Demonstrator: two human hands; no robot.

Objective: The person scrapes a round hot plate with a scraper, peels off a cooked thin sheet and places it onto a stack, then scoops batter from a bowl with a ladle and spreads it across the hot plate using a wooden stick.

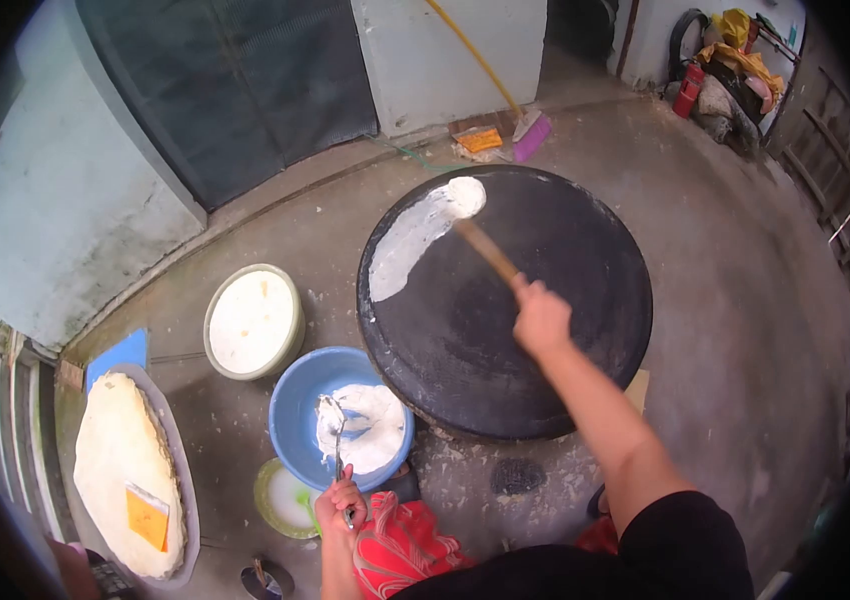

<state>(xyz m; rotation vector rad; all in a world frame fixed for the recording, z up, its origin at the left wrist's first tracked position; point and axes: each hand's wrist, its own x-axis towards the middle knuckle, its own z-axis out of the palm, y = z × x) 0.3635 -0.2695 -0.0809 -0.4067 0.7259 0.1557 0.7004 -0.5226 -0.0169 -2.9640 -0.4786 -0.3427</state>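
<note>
My right hand is wrapped around the handle of a wooden spreader, held over a large round black griddle. The spreader's far end meets a clump of white batter, and a smeared strip of batter curves along the griddle's left side. Closer to my body, my left hand grips the handle of a metal ladle. Its bowl end is in white batter inside a blue basin; the batter partly covers it.
Left of the basin stands a pale tub of white batter. A stack of thin round pancakes lies at far left, an orange packet on it. A green bowl sits below the basin. A broom leans behind the griddle.
</note>
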